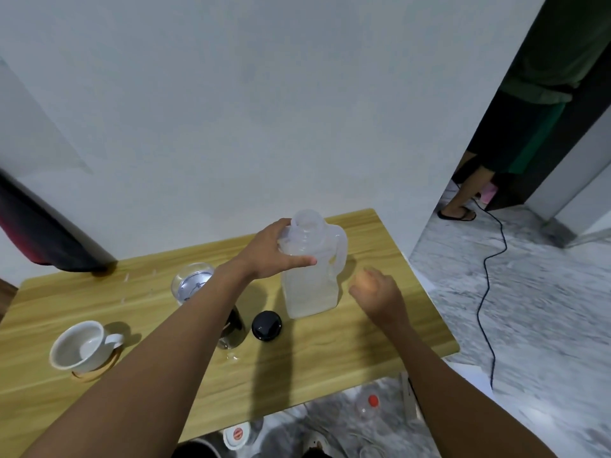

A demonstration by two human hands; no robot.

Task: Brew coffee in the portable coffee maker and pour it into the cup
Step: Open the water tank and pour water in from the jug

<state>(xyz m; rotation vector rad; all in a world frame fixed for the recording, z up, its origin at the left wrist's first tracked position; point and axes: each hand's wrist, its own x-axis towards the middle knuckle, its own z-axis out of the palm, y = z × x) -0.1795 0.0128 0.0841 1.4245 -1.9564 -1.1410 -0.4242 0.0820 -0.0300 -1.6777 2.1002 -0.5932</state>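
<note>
Gripping: left hand (274, 249) is wrapped round the shoulder of the translucent plastic water jug (310, 276), which stands upright and uncapped on the wooden table (380, 325).
Right hand (377, 289): loosely curled, holding nothing, just right of the jug.
Coffee maker (198, 285): left of the jug, lid off, partly hidden by the forearm.
Black cap (267, 325): in front of the jug.
Cup (81, 347): far left of the jug, empty.
Handling: jug looks part-full, thin-walled, likely flexing under squeeze; judged best taken by its moulded handle, base supported.
</note>
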